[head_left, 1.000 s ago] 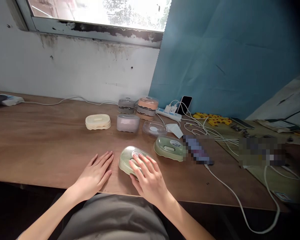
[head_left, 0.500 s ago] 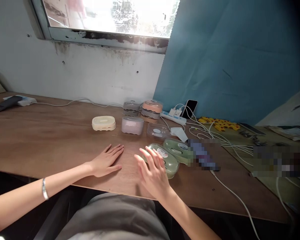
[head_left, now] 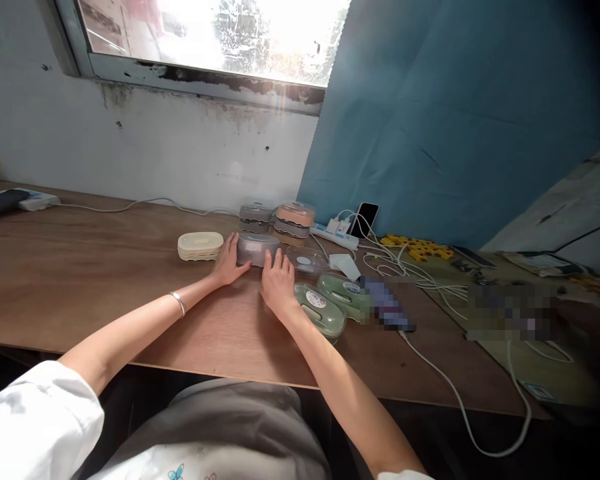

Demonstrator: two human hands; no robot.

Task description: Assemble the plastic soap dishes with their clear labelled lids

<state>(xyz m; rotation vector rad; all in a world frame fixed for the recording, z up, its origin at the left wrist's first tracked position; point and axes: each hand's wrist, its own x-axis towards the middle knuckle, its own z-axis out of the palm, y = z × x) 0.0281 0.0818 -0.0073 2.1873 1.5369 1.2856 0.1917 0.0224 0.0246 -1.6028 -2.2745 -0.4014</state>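
The left hand (head_left: 226, 265) and the right hand (head_left: 279, 283), fingers loosely spread, were placed at opposite sides of the lilac box (head_left: 256, 249) on the table (head_left: 225, 333), probably for steadying it evenly.

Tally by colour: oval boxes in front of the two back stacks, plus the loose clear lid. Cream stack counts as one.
Green boxes: 2
Lilac-grey box, between the hands: 1
Cream stack: 1
Clear lid: 1
Total: 5
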